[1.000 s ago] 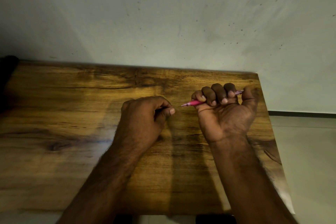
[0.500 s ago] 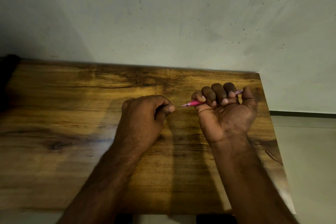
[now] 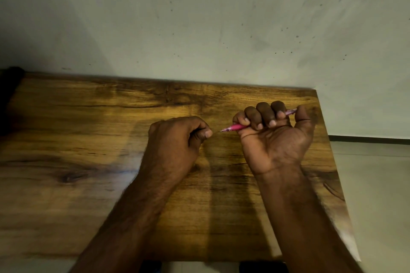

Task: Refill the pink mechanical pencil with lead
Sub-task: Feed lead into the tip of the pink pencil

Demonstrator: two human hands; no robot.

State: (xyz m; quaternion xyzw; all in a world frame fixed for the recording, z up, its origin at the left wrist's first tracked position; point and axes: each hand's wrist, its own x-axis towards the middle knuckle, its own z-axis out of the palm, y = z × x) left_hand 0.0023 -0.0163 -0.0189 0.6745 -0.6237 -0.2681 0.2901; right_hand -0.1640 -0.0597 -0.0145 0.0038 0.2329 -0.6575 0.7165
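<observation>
My right hand [image 3: 273, 137] is closed in a fist, palm toward me, around the pink mechanical pencil [image 3: 236, 127]. The pencil lies nearly level, its tip pointing left and its rear end showing by my thumb. My left hand [image 3: 175, 139] has thumb and forefinger pinched together just left of the pencil tip. A thin lead [image 3: 217, 132] spans the small gap between that pinch and the tip. Both hands hover over the wooden table [image 3: 88, 139].
A pale scuffed wall [image 3: 199, 29] rises directly behind the table. The table's right edge [image 3: 332, 162] drops to a light floor. A dark object [image 3: 8, 95] sits at the far left edge.
My left hand has edged slightly right, closing the gap to the pencil tip. The right hand and pencil have stayed nearly still.
</observation>
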